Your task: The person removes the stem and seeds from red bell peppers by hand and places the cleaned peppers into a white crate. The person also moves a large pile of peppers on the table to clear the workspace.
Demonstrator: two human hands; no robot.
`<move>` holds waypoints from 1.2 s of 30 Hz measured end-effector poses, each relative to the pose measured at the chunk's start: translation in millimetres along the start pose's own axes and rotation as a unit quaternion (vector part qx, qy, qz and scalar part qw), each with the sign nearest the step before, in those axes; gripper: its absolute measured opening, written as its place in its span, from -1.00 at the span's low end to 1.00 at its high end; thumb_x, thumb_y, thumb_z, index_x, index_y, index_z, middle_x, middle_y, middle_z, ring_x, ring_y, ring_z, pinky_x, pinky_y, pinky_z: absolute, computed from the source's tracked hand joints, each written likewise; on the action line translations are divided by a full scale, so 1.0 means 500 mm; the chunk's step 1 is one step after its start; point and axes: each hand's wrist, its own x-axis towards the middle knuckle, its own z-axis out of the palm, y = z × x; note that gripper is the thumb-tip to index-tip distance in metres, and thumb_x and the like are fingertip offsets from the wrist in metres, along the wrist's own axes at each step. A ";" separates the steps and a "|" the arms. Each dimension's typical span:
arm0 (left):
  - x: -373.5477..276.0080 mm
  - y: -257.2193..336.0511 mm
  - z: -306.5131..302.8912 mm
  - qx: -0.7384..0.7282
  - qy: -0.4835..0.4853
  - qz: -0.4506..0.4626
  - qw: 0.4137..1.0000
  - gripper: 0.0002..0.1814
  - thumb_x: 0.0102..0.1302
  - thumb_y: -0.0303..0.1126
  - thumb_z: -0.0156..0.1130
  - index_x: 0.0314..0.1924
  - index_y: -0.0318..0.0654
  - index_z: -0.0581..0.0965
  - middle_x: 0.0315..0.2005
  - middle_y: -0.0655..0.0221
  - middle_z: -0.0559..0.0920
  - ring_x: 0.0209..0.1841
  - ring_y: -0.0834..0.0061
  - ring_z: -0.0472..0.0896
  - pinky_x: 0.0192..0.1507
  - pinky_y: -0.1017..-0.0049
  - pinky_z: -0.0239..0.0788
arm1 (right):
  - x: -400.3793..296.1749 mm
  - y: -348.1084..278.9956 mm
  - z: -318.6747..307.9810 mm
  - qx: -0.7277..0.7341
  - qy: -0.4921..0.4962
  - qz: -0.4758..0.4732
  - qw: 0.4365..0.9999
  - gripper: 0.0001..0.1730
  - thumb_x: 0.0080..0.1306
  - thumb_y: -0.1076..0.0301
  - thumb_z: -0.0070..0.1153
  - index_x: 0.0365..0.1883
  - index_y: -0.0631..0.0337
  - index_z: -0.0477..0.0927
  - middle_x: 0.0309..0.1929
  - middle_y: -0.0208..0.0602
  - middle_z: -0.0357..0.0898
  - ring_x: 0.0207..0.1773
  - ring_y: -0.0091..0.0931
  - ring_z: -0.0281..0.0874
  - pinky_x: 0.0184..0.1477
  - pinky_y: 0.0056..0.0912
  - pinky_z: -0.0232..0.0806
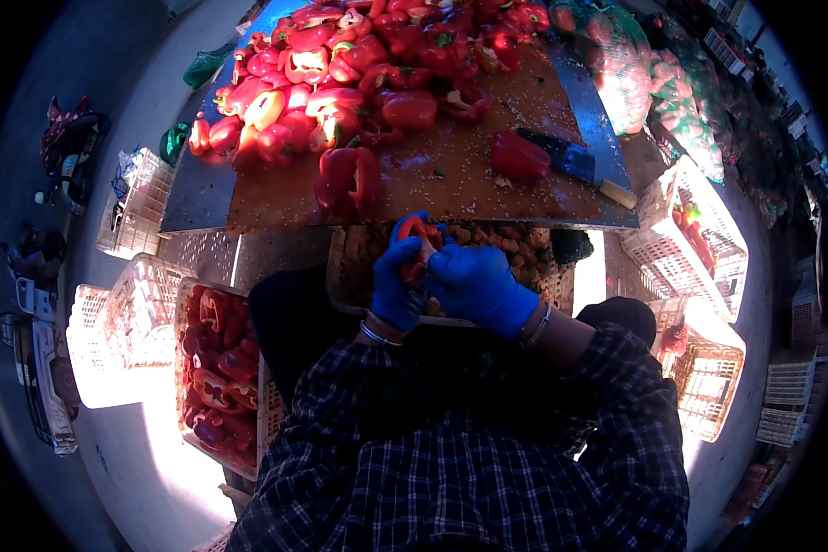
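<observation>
In a blue glove, my left hand (395, 283) holds a cut red bell pepper (414, 238) just in front of the table edge. My right hand (483, 286), also gloved in blue, has its fingers closed at the pepper's pale inner part; whether they grip a piece of it is hidden. Below both hands is a crate (348, 265) containing pepper cores and scraps. On the brown board (448, 186) ahead lie a heap of cut red peppers (366, 62), one cut pepper (348, 179) near the edge, and another pepper (519, 155) beside a wide-bladed knife (573, 159) with a pale handle.
A crate full of cut red peppers (221, 372) stands at my left, with pale plastic crates (145, 310) beyond it. More crates (690, 241) stand at my right, some holding peppers. Filled green mesh sacks (614, 69) line the right of the table (193, 200).
</observation>
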 end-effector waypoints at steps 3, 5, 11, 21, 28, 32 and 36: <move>-0.006 0.005 0.010 -0.058 -0.008 -0.040 0.997 -0.36 0.27 -0.26 0.13 0.35 -0.22 0.31 0.11 0.19 0.50 0.14 0.28 0.52 0.21 0.30 0.40 | 0.002 0.043 0.026 0.260 0.003 0.038 0.965 -0.67 0.24 0.23 0.29 -0.09 0.22 0.64 -0.44 -0.25 0.62 -0.37 -0.46 0.63 -0.37 -0.39 0.47; -0.001 -0.008 -0.011 -0.103 -0.020 -0.022 0.994 -0.37 0.28 -0.25 0.12 0.35 -0.22 0.31 0.14 0.18 0.49 0.15 0.28 0.51 0.22 0.31 0.39 | 0.008 0.076 0.026 0.479 0.006 0.136 0.867 -0.69 0.25 0.27 0.29 -0.12 0.28 0.65 -0.42 -0.27 0.64 -0.34 -0.52 0.62 -0.32 -0.41 0.47; -0.013 0.020 0.018 0.094 -0.045 0.084 0.991 -0.29 0.21 -0.19 0.17 0.36 -0.21 0.28 0.25 0.14 0.42 0.29 0.25 0.42 0.31 0.27 0.29 | 0.021 0.065 -0.031 0.540 -0.011 0.242 0.806 -0.73 0.32 0.31 0.26 -0.09 0.29 0.66 -0.34 -0.40 0.68 -0.28 -0.53 0.62 -0.19 -0.49 0.46; -0.018 0.016 0.025 0.117 -0.084 0.073 0.987 -0.23 0.04 -0.44 0.22 0.34 -0.13 0.30 0.20 0.23 0.42 0.28 0.30 0.40 0.28 0.32 0.30 | 0.026 0.051 -0.001 0.467 -0.092 0.248 0.844 -0.70 0.36 0.16 0.18 -0.24 0.26 0.66 -0.47 -0.40 0.62 -0.39 -0.57 0.55 -0.31 -0.44 0.42; -0.012 0.030 0.041 0.053 -0.072 0.023 0.996 -0.27 0.10 -0.38 0.21 0.34 -0.15 0.29 0.14 0.19 0.44 0.23 0.25 0.44 0.25 0.30 0.34 | 0.003 0.057 -0.006 0.485 -0.013 0.208 0.849 -0.76 0.32 0.18 0.24 -0.28 0.19 0.68 -0.51 -0.42 0.58 -0.47 -0.63 0.48 -0.41 -0.42 0.38; -0.013 0.007 0.031 0.045 -0.024 -0.017 0.999 -0.29 0.20 -0.36 0.16 0.38 -0.20 0.26 0.11 0.20 0.48 0.13 0.35 0.51 0.16 0.34 0.42 | -0.001 0.063 0.022 0.180 0.086 0.026 0.979 -0.82 0.27 0.28 0.27 -0.26 0.20 0.71 -0.41 -0.33 0.66 -0.40 -0.58 0.59 -0.36 -0.43 0.43; -0.027 -0.010 0.000 0.011 -0.056 0.017 0.998 -0.32 0.31 -0.30 0.13 0.41 -0.26 0.23 0.10 0.22 0.51 0.09 0.41 0.53 0.12 0.37 0.46 | 0.019 0.051 -0.060 0.420 0.063 0.175 0.888 -0.81 0.24 0.40 0.26 -0.17 0.19 0.72 -0.33 -0.24 0.69 -0.31 -0.45 0.68 -0.25 -0.41 0.49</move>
